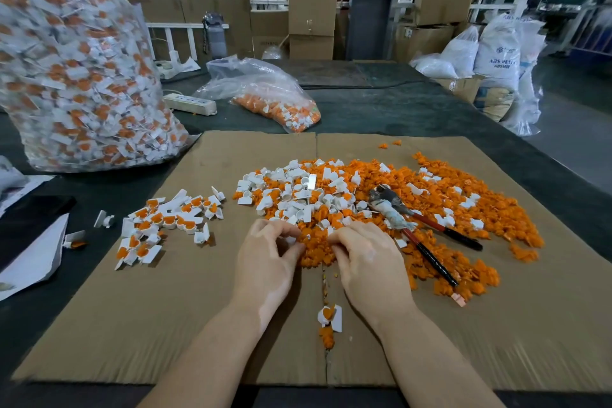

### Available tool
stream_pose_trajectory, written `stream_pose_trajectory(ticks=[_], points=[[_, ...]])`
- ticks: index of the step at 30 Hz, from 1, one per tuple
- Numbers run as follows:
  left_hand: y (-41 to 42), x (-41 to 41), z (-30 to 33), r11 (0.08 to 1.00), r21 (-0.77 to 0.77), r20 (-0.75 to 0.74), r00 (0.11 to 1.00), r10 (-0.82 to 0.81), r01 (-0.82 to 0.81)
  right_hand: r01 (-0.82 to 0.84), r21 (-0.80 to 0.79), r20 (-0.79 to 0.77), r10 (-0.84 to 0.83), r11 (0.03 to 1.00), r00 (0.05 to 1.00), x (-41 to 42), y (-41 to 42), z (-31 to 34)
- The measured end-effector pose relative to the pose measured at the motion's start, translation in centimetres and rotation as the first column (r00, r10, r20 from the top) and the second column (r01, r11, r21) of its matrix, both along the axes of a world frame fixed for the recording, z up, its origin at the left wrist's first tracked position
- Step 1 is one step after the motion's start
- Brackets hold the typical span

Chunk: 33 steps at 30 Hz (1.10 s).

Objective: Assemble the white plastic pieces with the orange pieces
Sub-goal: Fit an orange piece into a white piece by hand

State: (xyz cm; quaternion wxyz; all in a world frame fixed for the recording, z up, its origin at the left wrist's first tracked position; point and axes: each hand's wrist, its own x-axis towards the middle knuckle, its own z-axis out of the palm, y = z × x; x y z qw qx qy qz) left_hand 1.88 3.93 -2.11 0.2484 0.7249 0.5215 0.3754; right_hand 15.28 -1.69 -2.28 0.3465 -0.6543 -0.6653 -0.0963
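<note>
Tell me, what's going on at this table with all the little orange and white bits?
A person is fitting small parts together by hand. The left hand and the right hand work at the near edge of the mixed pile of loose pieces on the cardboard sheet; the left fingers seem to pinch a white piece. Joined pieces lie to the left, and a large bag holds many more. Pliers rest on the pile.

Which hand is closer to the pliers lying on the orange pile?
The right hand. It sits just beside the pliers, whose red and black handles run past its outer side. The left hand is farther off, on the other side of the right hand.
</note>
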Motion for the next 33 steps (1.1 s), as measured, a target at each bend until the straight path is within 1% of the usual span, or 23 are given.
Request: stream_pose_trajectory(ticks=[3, 5, 7, 9, 10, 13, 17, 21, 24, 26, 28, 30, 33], points=[[0.1, 0.0, -0.1, 1.0, -0.004, 0.015, 1.0, 0.015, -0.015, 0.045, 0.022, -0.003, -0.045, 0.999, 0.999, 0.0, 0.2, 0.0], [0.0, -0.1, -0.1, 1.0, -0.003, 0.044, 0.999, 0.014, -0.014, 0.03, 0.043, -0.027, -0.029, 0.999, 0.999, 0.0, 0.1, 0.0], [0.0, -0.1, -0.2, 1.0, -0.001, 0.063, 0.998, 0.01, -0.01, -0.053, 0.068, -0.045, 0.056, 0.996, 0.997, 0.0, -0.1, 0.2], [0.0, -0.2, -0.2, 1.0, -0.005, 0.091, 0.996, 0.013, -0.013, -0.151, 0.039, -0.017, 0.151, 0.988, 0.988, -0.1, -0.3, 0.2], [0.1, -0.2, -0.3, 1.0, -0.007, 0.099, 0.995, 0.018, -0.018, -0.173, 0.011, 0.009, 0.173, 0.985, 0.985, -0.2, -0.4, 0.2], [0.1, -0.2, -0.4, 0.999, -0.014, 0.086, 0.996, 0.03, -0.029, -0.144, -0.054, 0.069, 0.147, 0.988, 0.987, -0.3, -0.2, 0.2], [0.1, -0.3, -0.4, 0.999, -0.012, 0.086, 0.996, 0.036, -0.035, -0.099, -0.021, 0.072, 0.1, 0.995, 0.992, -0.3, 0.0, 0.2], [0.0, -0.3, -0.3, 1.0, -0.009, 0.113, 0.993, 0.025, -0.024, -0.069, 0.048, -0.036, 0.071, 0.996, 0.997, -0.1, 0.0, 0.3], [-0.4, -0.3, 0.1, 0.996, 0.052, 0.086, 0.994, -0.073, 0.068, -0.071, 0.079, -0.153, 0.083, 0.994, 0.985, 0.1, 0.1, 0.4], [-0.7, -0.2, 0.4, 0.983, 0.085, 0.045, 0.985, -0.169, 0.165, -0.091, 0.049, -0.258, 0.101, 0.995, 0.961, 0.2, 0.0, 0.4], [-0.8, -0.1, 0.5, 0.973, 0.071, 0.049, 0.973, -0.224, 0.221, -0.118, 0.014, -0.34, 0.116, 0.993, 0.933, 0.3, 0.0, 0.4], [-0.8, 0.1, 0.6, 0.971, 0.037, 0.08, 0.968, -0.237, 0.235, -0.145, -0.018, -0.404, 0.126, 0.989, 0.906, 0.3, 0.0, 0.4], [-0.7, 0.4, 0.6, 0.971, -0.008, 0.12, 0.964, -0.237, 0.239, -0.169, -0.038, -0.451, 0.134, 0.985, 0.882, 0.3, 0.1, 0.4]])
